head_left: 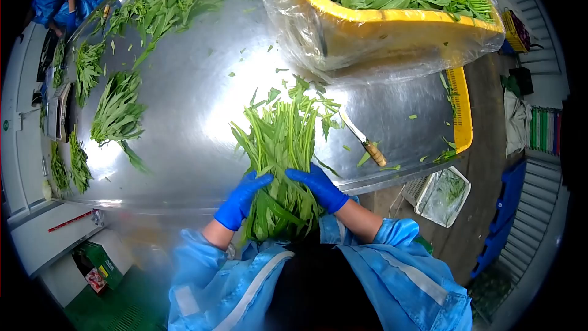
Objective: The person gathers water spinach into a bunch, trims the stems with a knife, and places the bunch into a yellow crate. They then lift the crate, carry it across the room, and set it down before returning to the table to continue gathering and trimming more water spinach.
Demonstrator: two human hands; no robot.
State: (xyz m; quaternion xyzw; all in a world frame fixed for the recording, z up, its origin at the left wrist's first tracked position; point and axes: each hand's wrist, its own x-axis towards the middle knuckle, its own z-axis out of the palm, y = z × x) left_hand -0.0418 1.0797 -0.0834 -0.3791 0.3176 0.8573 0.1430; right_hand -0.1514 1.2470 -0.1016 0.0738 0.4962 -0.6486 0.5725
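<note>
A large bunch of leafy greens [283, 141], its cut stems pointing away from me, lies over the near edge of the metal table. My left hand [240, 199], in a blue glove, grips the bunch from the left side. On the opposite side my right hand [318, 187], also gloved in blue, closes around it, thumbs facing each other on top. The fingers beneath the leaves are hidden. To the right of the stems rests a knife [365, 140] with a wooden handle. Loose leaf scraps [274, 94] lie just beyond the stem ends.
A yellow crate [343, 15] lined with clear plastic holds more greens at the back right. Several bundles [119, 107] and a loose heap [168, 0] lie on the left of the metal table [184, 165]. A white basket [441, 196] stands below right. Another person's blue sleeve [55, 0] shows far left.
</note>
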